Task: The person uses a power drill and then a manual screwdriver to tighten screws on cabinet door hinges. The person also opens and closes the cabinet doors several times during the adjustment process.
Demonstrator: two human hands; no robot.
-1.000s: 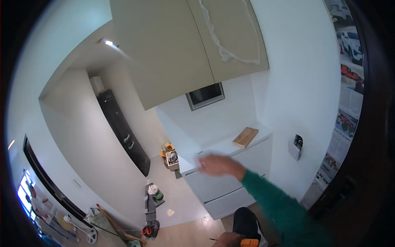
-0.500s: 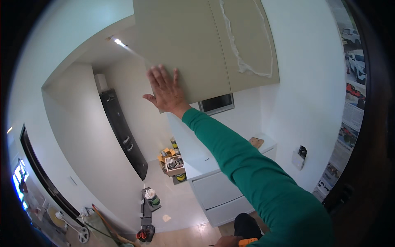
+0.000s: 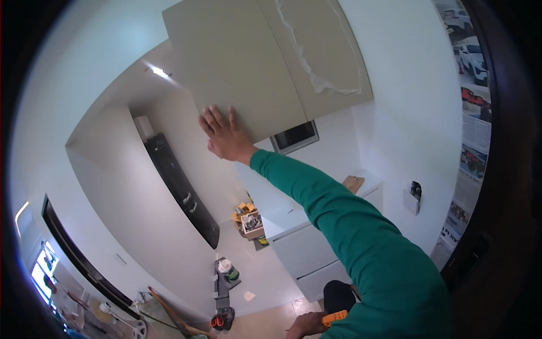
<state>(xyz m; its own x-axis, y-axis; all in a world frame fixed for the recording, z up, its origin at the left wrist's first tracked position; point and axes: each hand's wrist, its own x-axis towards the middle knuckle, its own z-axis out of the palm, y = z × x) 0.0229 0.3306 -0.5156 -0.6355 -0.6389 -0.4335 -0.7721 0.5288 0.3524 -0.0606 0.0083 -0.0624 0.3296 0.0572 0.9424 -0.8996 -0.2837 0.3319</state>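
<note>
My right hand [image 3: 228, 138], in a green sleeve, lies with its fingers spread against the lower left corner of a beige wall cabinet door [image 3: 237, 68]. It holds nothing. Beside that door is a second beige door [image 3: 339, 62], with torn, whitish film along its face. Low in the picture, my left hand [image 3: 307, 325] is closed around an orange-handled tool [image 3: 335, 317]. Only the handle shows well; its exact kind is unclear.
Under the cabinet stands a white drawer unit [image 3: 307, 254] with a brown wooden piece [image 3: 354, 183] on top. Boxes and cans [image 3: 249, 221], a paint can [image 3: 228, 270] and shoes [image 3: 222, 318] sit on the floor. A black refrigerator [image 3: 180, 189] stands further back. Another person [image 3: 59, 296] is at far left.
The view has shifted, so the cabinet sits further left and tilts more. My right hand stays on the door, fingers closer to its lower edge. More of my left hand and the orange tool shows.
</note>
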